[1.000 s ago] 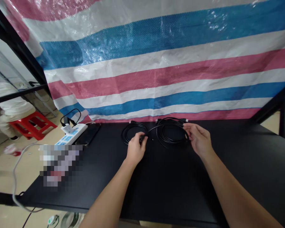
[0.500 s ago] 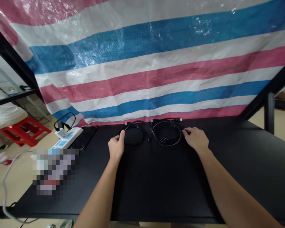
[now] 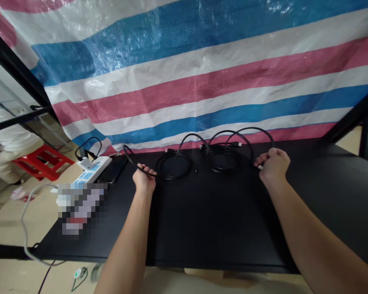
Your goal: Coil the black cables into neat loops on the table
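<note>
Two coils of black cable lie side by side toward the back of the black tabletop [image 3: 202, 216]: a left coil [image 3: 173, 178] and a right coil [image 3: 223, 170]. My left hand [image 3: 144, 179] is closed around a stretch of cable beside the left coil, and a loop arches up behind it. To the right of the other coil, my right hand [image 3: 273, 164] pinches a cable whose raised loop [image 3: 254, 128] curves above the table. A small pale tip shows at its fingers. At the back of the right coil lies a cable plug [image 3: 239, 144].
On the left stand a white power strip [image 3: 93, 173] with a plugged-in charger and a dark phone [image 3: 113, 168]. A pixelated patch covers something in front. Striped plastic sheeting [image 3: 184, 94] hangs behind. Beyond the left edge, a person sits on a red stool [image 3: 46, 161].
Both hands have drawn farther apart, pulling cable with them. Loops now rise above the coils and by my left hand. The camera view has shifted a little.
</note>
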